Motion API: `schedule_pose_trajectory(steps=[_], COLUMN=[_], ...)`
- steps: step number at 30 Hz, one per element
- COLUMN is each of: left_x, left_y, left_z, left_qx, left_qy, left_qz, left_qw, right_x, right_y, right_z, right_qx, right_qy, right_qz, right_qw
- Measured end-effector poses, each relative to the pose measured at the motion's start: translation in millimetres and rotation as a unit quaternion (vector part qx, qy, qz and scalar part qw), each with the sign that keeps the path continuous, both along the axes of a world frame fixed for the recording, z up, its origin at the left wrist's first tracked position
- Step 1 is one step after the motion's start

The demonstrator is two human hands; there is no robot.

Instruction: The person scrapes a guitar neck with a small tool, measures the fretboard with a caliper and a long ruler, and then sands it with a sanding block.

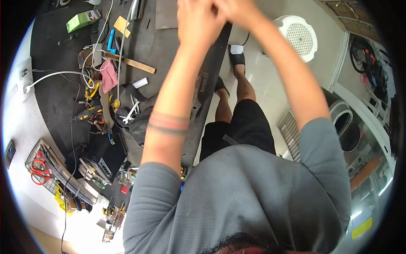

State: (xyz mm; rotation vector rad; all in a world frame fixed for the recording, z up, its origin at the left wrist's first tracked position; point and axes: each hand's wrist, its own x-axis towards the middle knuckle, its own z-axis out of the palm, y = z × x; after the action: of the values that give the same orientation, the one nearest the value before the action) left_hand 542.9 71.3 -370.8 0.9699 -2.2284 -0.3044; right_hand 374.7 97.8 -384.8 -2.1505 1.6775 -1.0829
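Note:
At the top edge, over the workbench, my left hand and my right hand come together, touching or nearly so. Both look closed, with the fingers curled inward and partly cut off by the frame. Whatever is between them, if anything, is hidden. Just left of my left hand lies a flat grey-brown sheet. Farther left on the bench are a wooden-handled tool, a pink cloth, a blue object and a yellow paper piece.
Pliers, wrenches and white cables clutter the bench's left side. A green box sits at the far left. Red-handled scissors hang by a rack. A white stool stands on the floor at right.

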Motion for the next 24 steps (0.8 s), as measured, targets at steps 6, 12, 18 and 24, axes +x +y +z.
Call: schedule_pose_trajectory(steps=[6,12,18,24], left_x=[160,34,9,163], left_y=[179,44,7,181], left_z=[37,14,-2,39], left_qx=[0.201,0.141,0.021,0.221], left_qy=[-0.150,-0.111,-0.028,-0.150], left_qz=[0.064,0.068,0.009,0.062], left_qw=[0.966,0.981,0.999,0.962], right_x=[166,33,12,171], right_y=[165,23,11,174], right_z=[32,-14,4,27], right_qx=[0.144,-0.014,-0.005,0.147], right_qy=[-0.086,-0.094,-0.029,-0.084], right_qz=[0.031,0.044,-0.013,0.018], right_qw=[0.985,0.995,0.999,0.985])
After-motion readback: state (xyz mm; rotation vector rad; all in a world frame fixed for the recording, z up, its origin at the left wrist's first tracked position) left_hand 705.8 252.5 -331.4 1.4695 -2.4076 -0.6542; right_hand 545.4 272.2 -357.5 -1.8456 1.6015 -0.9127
